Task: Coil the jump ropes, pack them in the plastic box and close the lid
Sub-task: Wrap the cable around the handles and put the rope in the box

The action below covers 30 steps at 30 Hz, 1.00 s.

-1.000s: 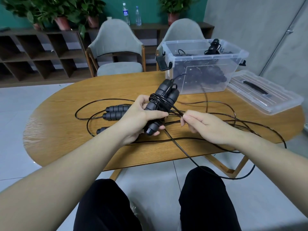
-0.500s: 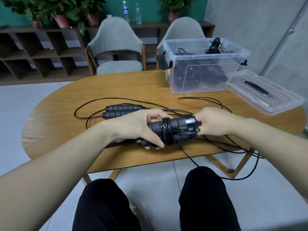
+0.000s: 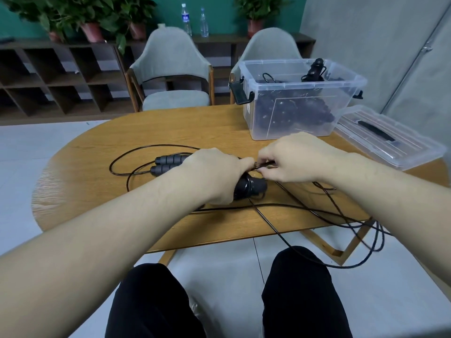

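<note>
The oval wooden table (image 3: pixel 102 181) takes up most of the space in front of the seated person, whose black-trousered knees sit just under its near edge. Two grey upholstered chairs (image 3: pixel 174 76) face it from the far side, with dark open shelving (image 3: pixel 56 76) and potted plants (image 3: pixel 90 18) along the green wall behind.

On the far right of the table stands the clear plastic box (image 3: pixel 292 93), lid off, already holding a dark heap of coiled jump ropes, with one black handle sticking up above the rim. Its clear lid (image 3: pixel 390 140) lies flat just to the right of it, handle side up.

Near the middle of the table the left hand (image 3: pixel 214 176) is wrapped round the black handles of a jump rope (image 3: pixel 251 187), fingers curled firmly about them; turns of thin black cord are wound round the bundle. The right hand (image 3: pixel 292 159) is just beside it, almost touching, fingertips pinching the cord (image 3: pixel 317 213) close to the bundle. The loose rest of that cord trails off the near right edge and hangs in loops toward the floor.

A second pair of ribbed black handles (image 3: pixel 168 163) lies on the table left of the hands, their cord looping loosely round them.
</note>
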Tool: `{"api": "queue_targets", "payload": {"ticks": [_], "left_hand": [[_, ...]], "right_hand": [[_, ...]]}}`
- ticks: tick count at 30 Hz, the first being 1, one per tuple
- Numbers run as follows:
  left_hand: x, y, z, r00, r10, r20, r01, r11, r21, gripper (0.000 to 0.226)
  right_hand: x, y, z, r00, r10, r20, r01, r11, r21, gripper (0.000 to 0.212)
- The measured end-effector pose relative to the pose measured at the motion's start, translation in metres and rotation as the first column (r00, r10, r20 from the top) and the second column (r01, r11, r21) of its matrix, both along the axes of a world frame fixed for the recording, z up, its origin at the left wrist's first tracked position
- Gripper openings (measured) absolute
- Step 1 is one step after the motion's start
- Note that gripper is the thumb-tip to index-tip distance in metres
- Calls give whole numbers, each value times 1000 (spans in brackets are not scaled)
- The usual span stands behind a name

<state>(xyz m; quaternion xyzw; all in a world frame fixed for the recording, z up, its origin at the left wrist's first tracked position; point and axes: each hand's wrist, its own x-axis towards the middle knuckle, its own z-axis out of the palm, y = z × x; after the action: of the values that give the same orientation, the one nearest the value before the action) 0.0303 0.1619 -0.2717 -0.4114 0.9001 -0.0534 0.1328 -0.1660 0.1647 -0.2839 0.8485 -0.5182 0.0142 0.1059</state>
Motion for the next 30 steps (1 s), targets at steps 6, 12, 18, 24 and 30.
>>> {"api": "queue_targets", "payload": {"ticks": [6, 12, 18, 24, 30], "left_hand": [[9, -7, -11, 976, 129, -173, -146, 986, -85, 93], [23, -24, -26, 889, 209, -408, -249, 967, -47, 70], [37, -36, -22, 513, 481, -711, -269, 877, 399, 65], [30, -26, -16, 42, 671, -740, -19, 741, 671, 66], [32, -33, -11, -400, 796, -454, 186, 556, 810, 63]], "right_hand": [[3, -1, 0, 931, -117, 344, 74, 988, 135, 28], [7, 3, -17, 808, -138, 573, 28, 980, 196, 36], [-3, 7, -20, 732, -282, 620, 52, 931, 362, 10], [-11, 8, -16, 746, -350, 566, -30, 832, 554, 9], [-28, 7, -30, 815, -390, 429, 86, 814, 575, 12]]}}
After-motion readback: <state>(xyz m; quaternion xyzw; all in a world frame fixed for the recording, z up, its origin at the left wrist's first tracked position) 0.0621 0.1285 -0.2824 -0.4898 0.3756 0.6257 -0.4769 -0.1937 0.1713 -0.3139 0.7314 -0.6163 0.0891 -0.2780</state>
